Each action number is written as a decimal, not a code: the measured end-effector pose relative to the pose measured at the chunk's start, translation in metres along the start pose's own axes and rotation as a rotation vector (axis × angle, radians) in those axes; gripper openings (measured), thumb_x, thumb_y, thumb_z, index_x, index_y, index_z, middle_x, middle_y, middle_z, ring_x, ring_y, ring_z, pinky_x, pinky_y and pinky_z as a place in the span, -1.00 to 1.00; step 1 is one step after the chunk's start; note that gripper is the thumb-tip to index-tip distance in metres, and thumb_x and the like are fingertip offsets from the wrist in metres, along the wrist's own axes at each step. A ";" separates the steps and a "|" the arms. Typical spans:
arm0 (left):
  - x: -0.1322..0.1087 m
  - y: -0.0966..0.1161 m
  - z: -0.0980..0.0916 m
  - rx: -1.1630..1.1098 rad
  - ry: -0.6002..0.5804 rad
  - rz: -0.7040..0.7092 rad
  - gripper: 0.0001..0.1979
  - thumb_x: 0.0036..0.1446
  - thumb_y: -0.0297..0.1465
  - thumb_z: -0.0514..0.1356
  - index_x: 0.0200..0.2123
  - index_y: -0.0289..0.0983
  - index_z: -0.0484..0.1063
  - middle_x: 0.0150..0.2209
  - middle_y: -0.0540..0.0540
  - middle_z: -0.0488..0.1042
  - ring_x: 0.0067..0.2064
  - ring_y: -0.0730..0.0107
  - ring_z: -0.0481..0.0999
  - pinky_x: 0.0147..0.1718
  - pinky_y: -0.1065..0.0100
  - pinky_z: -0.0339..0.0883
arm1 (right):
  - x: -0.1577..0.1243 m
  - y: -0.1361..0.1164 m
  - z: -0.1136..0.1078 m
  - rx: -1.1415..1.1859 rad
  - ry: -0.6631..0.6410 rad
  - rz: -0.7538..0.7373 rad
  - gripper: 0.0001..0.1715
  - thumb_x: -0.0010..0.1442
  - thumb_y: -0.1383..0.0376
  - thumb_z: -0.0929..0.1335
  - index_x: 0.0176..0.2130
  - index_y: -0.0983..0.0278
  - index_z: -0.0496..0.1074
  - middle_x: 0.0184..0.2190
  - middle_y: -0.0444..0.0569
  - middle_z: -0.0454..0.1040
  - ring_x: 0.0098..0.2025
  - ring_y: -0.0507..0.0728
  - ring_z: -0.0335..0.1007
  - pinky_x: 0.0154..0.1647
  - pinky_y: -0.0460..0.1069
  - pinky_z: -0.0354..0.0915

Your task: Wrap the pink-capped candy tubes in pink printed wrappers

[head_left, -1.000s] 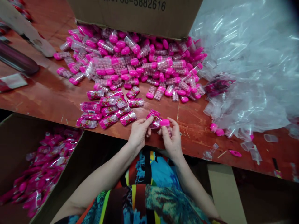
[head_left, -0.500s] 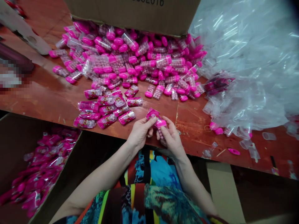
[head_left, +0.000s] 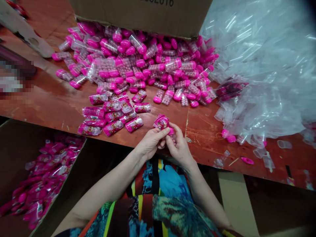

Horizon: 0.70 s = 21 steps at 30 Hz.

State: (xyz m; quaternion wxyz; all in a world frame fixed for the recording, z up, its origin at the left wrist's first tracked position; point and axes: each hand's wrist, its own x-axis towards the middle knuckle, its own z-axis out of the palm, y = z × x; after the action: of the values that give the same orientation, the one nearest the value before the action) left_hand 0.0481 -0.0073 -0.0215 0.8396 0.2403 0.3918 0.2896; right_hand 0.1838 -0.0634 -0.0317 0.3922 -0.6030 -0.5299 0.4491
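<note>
Both hands meet at the table's front edge. My left hand (head_left: 152, 140) is closed, pinching a printed pink wrapper sleeve (head_left: 161, 121) between thumb and fingers. In my right hand (head_left: 179, 146) is a small clear candy tube (head_left: 171, 131) with a pink cap and pale pink balls inside; its fingers wrap round it. Sleeve and tube touch, but fingers hide how far one is inside the other. To the left of my hands lie several sleeved candy tubes (head_left: 113, 117). Beyond them spreads a big heap of unsleeved tubes (head_left: 148, 67).
A cardboard box (head_left: 143, 16) stands behind the heap. Clear plastic bags (head_left: 259, 65) cover the table's right side, with loose caps and empty tubes near the front edge. Below the table at left, an open carton (head_left: 71, 172) holds many pink packed tubes.
The pink sleeve has turned and now shows its printed front. My hands have drawn closer together, and the tube's pink cap is more covered by my fingers.
</note>
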 end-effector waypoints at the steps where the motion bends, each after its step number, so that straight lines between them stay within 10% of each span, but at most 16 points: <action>1: -0.001 0.001 0.000 0.009 -0.024 0.008 -0.63 0.06 -0.16 0.39 -0.51 -0.34 0.44 -0.69 0.07 0.29 -0.65 0.64 0.18 -0.63 0.51 -0.07 | 0.000 0.001 0.004 0.093 0.035 0.001 -0.44 0.40 0.16 0.29 0.32 0.11 0.14 -0.43 -0.16 0.44 -0.48 0.06 0.35 -0.42 -0.02 0.28; 21: -0.001 0.008 -0.002 0.015 -0.033 0.020 -0.53 0.07 -0.10 0.38 -0.62 -0.32 0.37 -0.75 0.06 0.24 -0.67 0.64 0.15 -0.61 0.46 -0.08 | -0.002 0.004 0.010 0.496 0.092 0.090 -0.45 0.26 0.13 0.44 0.09 0.09 0.13 -0.44 -0.27 0.42 -0.55 -0.04 0.23 -0.53 -0.14 0.18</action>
State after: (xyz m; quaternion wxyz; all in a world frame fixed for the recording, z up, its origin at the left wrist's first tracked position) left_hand 0.0434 -0.0019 -0.0176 0.8411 0.2551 0.3777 0.2913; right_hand 0.1756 -0.0660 -0.0378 0.5317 -0.5310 -0.3577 0.5544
